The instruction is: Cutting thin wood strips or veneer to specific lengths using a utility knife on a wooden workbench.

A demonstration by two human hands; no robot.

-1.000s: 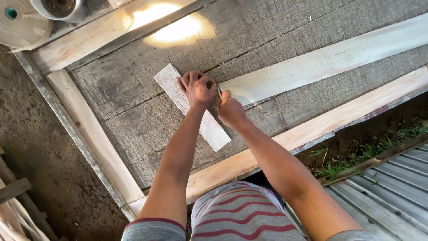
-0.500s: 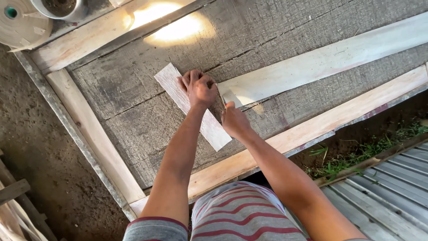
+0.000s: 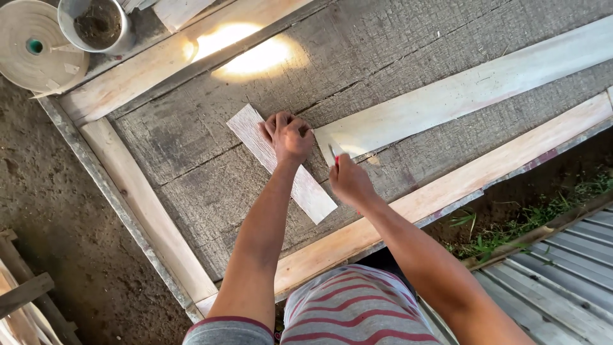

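Flanking the short strip [image 3: 281, 163]: long plank [image 3: 472, 96], framing rail [image 3: 147, 211].

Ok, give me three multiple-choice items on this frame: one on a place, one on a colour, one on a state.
1. Where does the left hand press? A the short strip; B the roll of tape; C the metal sheet.
2. What colour is the tool in the right hand? A blue; B red; C green.
3. What does the bucket hold? A clear water; B nothing; C dark dirt-like stuff.

Answers: A, its fingers rest on the strip. B, a red tip shows above the fist. C, dark matter fills it.
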